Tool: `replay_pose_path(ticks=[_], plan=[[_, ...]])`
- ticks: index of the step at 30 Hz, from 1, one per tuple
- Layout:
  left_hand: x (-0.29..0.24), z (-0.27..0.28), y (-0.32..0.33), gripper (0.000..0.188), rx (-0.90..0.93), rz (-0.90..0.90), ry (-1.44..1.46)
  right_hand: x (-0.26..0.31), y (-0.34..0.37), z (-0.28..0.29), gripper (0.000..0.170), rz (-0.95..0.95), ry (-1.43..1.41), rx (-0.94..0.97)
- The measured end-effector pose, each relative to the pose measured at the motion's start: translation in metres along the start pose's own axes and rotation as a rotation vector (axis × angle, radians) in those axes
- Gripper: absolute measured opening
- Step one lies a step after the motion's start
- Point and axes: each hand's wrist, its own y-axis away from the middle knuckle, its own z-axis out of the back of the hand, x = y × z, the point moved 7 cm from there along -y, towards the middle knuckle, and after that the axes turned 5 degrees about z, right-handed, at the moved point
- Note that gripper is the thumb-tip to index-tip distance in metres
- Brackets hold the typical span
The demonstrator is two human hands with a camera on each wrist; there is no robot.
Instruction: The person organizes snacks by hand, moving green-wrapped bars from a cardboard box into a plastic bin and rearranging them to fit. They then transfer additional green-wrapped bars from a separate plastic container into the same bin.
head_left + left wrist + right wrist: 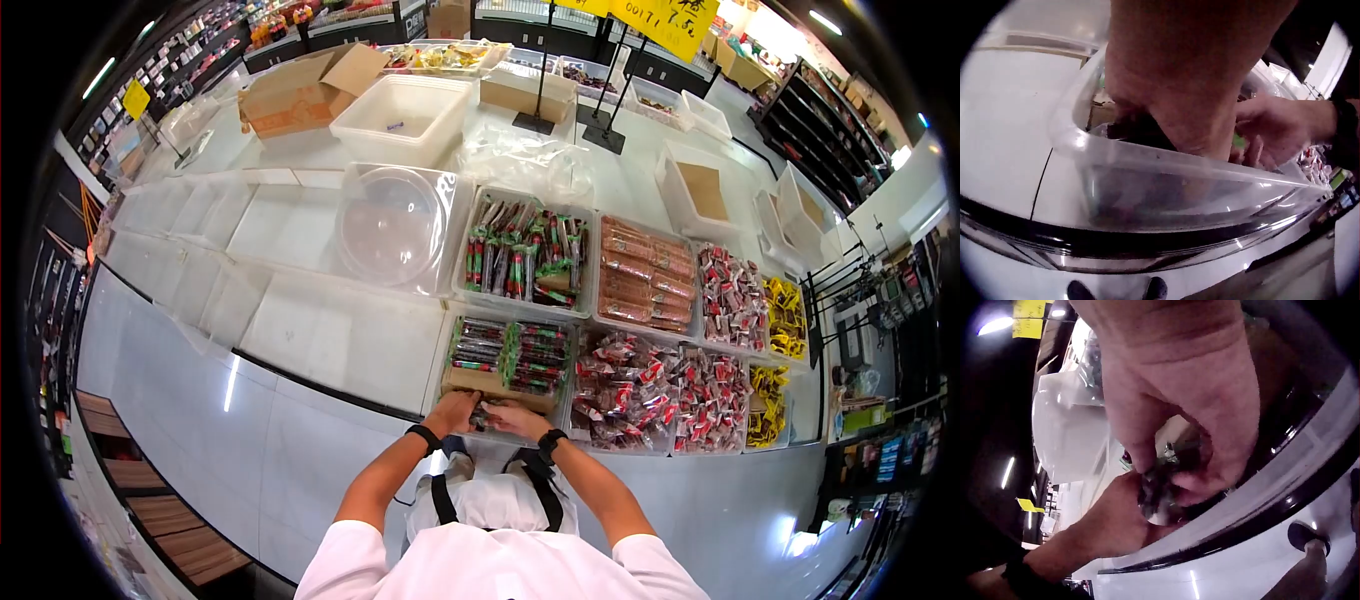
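Dark wrapped packets [481, 415], small cluster: between the two hands, inside the near edge of a clear plastic bin [572, 368] at the table's near edge.

Right hand [515, 420]: narrow grip, thumb and fingers curled round the cluster.

Left hand [457, 411]: meets the cluster from the other side and seems to hold it too, though its fingertips are partly hidden.

In the way: the left hand and wrist, with the bin's cloudy front wall, cover much of the contents in the left wrist view; the right hand covers part of the cluster in the right wrist view.

Same bin: brown cardboard [520, 397] just beyond the hands; green-and-dark packets [535, 355] in rows behind it.

Directly behind: second bin of green-and-dark packets [525, 250]; to its right, reddish-brown packs [648, 275].

Toward the table's right edge: red-and-white packets [712, 400], then yellow packets [767, 405].

Left of the rear bin: clear container [398, 225] with a round outline.

Toward the table's far edge: crumpled clear plastic [525, 165], white tub [400, 120], open cardboard box [290, 98], black sign stands [603, 132].

Support: white table [340, 330], dark-edged.
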Motion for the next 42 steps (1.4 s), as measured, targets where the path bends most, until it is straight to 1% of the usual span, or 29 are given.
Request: replay_pose_path(ticks=[1,3,4,6,7,8,9,10,11,12,13,14,16,18,20,21,22,24,26,29,31,32,34,35,37,38,40,41,42], plan=[[-0.001,0.001,0.0,0.062,0.019,0.019,0.008,0.001,0.001,-0.001,0.052,-0.001,0.0,-0.002],[-0.002,0.004,0.002,0.061,-0.021,-0.009,0.012,0.009,0.007,0.0,0.061,0.046,0.225,-0.081],[-0.002,0.007,0.001,0.061,-0.066,-0.035,0.011,0.014,0.012,-0.001,0.061,0.045,0.227,-0.083],[-0.005,0.008,0.001,0.063,-0.067,-0.043,-0.012,0.023,0.022,-0.007,0.059,-0.018,0.364,-0.049],[-0.011,0.014,0.002,0.064,-0.068,-0.049,-0.036,0.029,0.026,-0.008,0.059,-0.017,0.363,-0.05],[-0.017,0.022,0.002,0.064,-0.068,-0.051,-0.038,0.038,0.031,-0.007,0.06,0.004,0.437,-0.06],[-0.025,0.036,0.004,0.062,-0.013,-0.001,-0.038,0.044,0.034,-0.005,0.06,0.023,0.51,-0.07],[-0.029,0.048,0.004,0.06,0.041,0.049,-0.037,0.047,0.036,0.0,0.06,0.023,0.509,-0.072],[-0.03,0.057,0.002,0.06,0.041,0.048,-0.037,0.058,0.038,0.005,0.057,0.13,0.537,-0.1],[-0.034,0.077,-0.001,0.059,-0.114,-0.007,-0.106,0.067,0.041,0.011,0.054,0.238,0.564,-0.13],[-0.038,0.094,-0.004,0.057,-0.268,-0.063,-0.175,0.074,0.039,0.016,0.043,0.444,0.536,-0.152],[-0.036,0.103,-0.012,0.057,-0.27,-0.067,-0.176,0.069,0.035,0.025,0.043,0.446,0.536,-0.156],[-0.021,0.125,-0.031,0.058,-0.307,0.083,-0.203,0.086,0.045,0.032,0.033,0.534,0.47,-0.273],[-0.008,0.128,-0.053,0.061,-0.333,0.09,-0.262,0.09,0.049,0.034,0.03,0.544,0.491,-0.311],[0.0,0.122,-0.07,0.064,-0.359,0.093,-0.319,0.081,0.046,0.041,0.033,0.65,0.542,-0.361],[-0.002,0.119,-0.072,0.063,-0.427,0.068,-0.324,0.082,0.052,0.039,0.029,0.666,0.57,-0.39],[-0.004,0.117,-0.074,0.063,-0.494,0.042,-0.33,0.088,0.06,0.034,0.029,0.672,0.575,-0.397],[-0.005,0.104,-0.079,0.064,-0.483,0.004,-0.361,0.091,0.071,0.027,0.027,0.645,0.589,-0.393],[-0.004,0.091,-0.083,0.066,-0.464,-0.034,-0.392,0.086,0.071,0.03,0.026,0.674,0.614,-0.404],[-0.002,0.086,-0.088,0.068,-0.501,-0.046,-0.409,0.081,0.068,0.03,0.026,0.643,0.63,-0.389],[-0.001,0.088,-0.092,0.068,-0.466,-0.068,-0.211,0.075,0.064,0.031,0.027,0.601,0.654,-0.372],[0.0,0.089,-0.091,0.068,-0.466,-0.066,-0.21,0.074,0.063,0.032,0.027,0.6,0.655,-0.37],[-0.012,0.113,-0.071,0.068,-0.592,-0.198,-0.127,0.07,0.059,0.032,0.027,0.622,0.608,-0.373],[-0.012,0.123,-0.063,0.068,-0.592,-0.191,-0.129,0.069,0.058,0.031,0.027,0.621,0.608,-0.365],[-0.018,0.141,-0.047,0.062,-0.609,-0.271,-0.156,0.068,0.06,0.035,0.026,0.577,0.636,-0.391],[-0.01,0.141,-0.042,0.062,-0.608,-0.272,-0.157,0.068,0.061,0.036,0.026,0.578,0.635,-0.392],[0.015,0.143,-0.036,0.056,-0.531,-0.103,-0.133,0.067,0.062,0.038,0.026,0.57,0.668,-0.392],[0.023,0.144,-0.032,0.047,-0.436,0.032,-0.085,0.067,0.063,0.038,0.026,0.57,0.665,-0.392],[0.028,0.141,-0.032,0.047,-0.435,0.031,-0.088,0.065,0.063,0.039,0.026,0.563,0.673,-0.396]])
